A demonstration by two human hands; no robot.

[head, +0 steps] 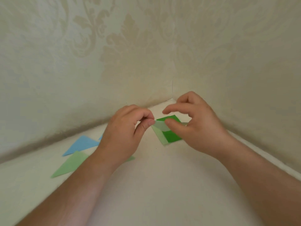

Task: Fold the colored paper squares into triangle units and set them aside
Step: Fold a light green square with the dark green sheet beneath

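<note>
A small stack of paper squares (173, 136) with a dark green sheet on top lies near the table's corner. My left hand (125, 134) pinches the corner of a pale green sheet (160, 126) between thumb and forefinger and lifts it off the stack's left side. My right hand (193, 126) hovers over the stack with loosely curved, spread fingers, its thumb tip on the pale sheet. To the left lie two folded triangles, a blue one (81, 145) and a light green one (70, 166), partly under my left forearm.
The white table (162, 185) fits into a corner of two patterned cream walls (146, 54), which close it off at the back and right. A second blue tip (101, 137) shows behind my left wrist.
</note>
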